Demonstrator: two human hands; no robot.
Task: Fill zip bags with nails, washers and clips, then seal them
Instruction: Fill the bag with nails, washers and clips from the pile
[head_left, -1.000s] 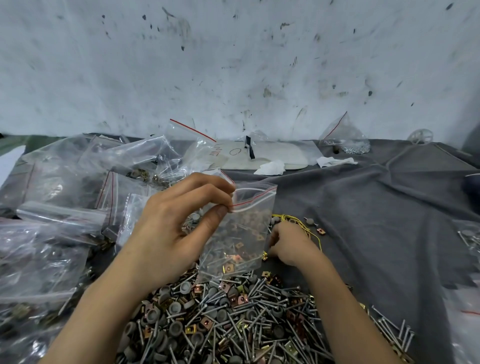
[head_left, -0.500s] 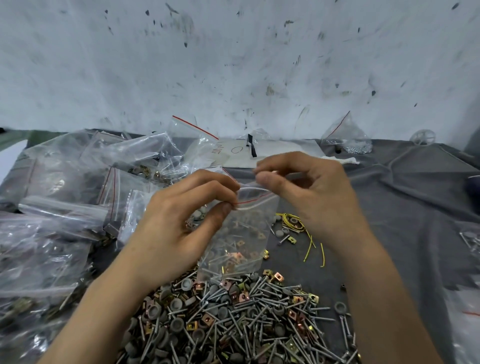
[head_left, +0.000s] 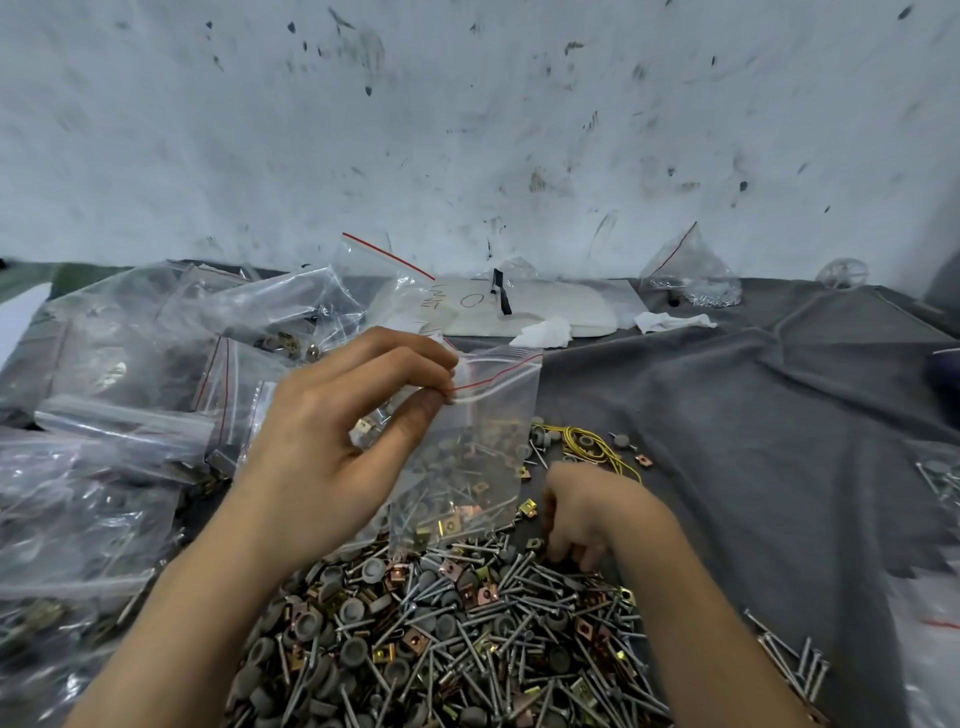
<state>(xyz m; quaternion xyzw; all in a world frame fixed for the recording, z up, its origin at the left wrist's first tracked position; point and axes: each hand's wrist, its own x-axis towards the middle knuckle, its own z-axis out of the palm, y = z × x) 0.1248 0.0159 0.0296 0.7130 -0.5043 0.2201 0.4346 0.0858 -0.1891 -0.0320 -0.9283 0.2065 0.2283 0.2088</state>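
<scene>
Zip bag (head_left: 467, 441) pinched at its top corner by left hand (head_left: 332, 441), hanging over the pile (head_left: 441, 639); right hand (head_left: 587, 509) curled into loose nails, grasp impossible to tell. Partly filled, apparently unsealed, mouth up, long axis near vertical. Filled bags (head_left: 130, 389) heaped at left; plenty of hardware unbagged.

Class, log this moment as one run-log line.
left hand: pinches zip bag top | right hand: down in hardware pile | zip bag: partly filled, unsealed
</scene>
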